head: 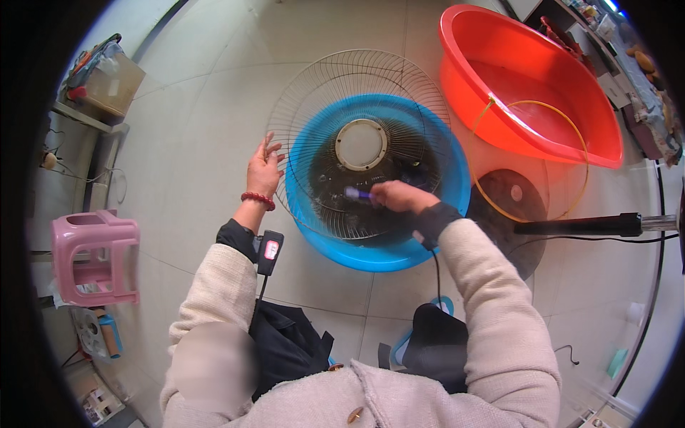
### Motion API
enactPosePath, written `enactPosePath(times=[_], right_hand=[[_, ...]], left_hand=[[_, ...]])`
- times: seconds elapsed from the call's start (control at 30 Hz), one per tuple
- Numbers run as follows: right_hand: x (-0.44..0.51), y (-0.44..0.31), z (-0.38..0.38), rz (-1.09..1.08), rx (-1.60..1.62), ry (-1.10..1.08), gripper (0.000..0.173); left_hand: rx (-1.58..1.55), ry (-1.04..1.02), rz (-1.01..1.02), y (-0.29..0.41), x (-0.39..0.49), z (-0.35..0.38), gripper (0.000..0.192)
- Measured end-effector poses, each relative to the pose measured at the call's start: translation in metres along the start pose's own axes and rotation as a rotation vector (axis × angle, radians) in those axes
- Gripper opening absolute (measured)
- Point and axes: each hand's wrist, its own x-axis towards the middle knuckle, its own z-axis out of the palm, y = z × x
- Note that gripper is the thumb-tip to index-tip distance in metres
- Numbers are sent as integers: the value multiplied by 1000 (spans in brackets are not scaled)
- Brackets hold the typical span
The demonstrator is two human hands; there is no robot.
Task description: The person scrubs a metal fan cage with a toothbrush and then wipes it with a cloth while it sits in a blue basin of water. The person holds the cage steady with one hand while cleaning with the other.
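A round wire fan guard (326, 69) with a pale centre disc (361, 144) lies tilted in a blue plastic basin (342, 254). Its lower part dips into dark, murky water (396, 214), while the far rim sticks out past the basin. My left hand (265, 166) grips the guard's left edge, fingers on the outer wires. In my right hand (396, 196) is a small brush with a purple handle (365, 195), apparently a toothbrush. Its pale, blurred head is over the near wires below the disc. Part of the guard is hidden under the water.
A large red plastic tub (535, 96) stands at the upper right, with a yellow hoop (583, 187) leaning on it. Below are a round dark base (497, 198) and a black pole (578, 227). A pink plastic stool (96, 257) is at left.
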Motion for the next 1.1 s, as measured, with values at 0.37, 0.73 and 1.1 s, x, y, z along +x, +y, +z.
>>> enactPosePath(times=[0.37,0.73,1.1], right_hand=[[52,-27,-22,-5,312,856,15],[56,-21,-8,-38,274,543,12],[46,-28,-17,-38,-24,452,12]], left_hand=[[-87,66,7,15,-8,14,50],[-100,52,-48,10,-3,13,51],[-143,80,-56,15,-5,15,53]])
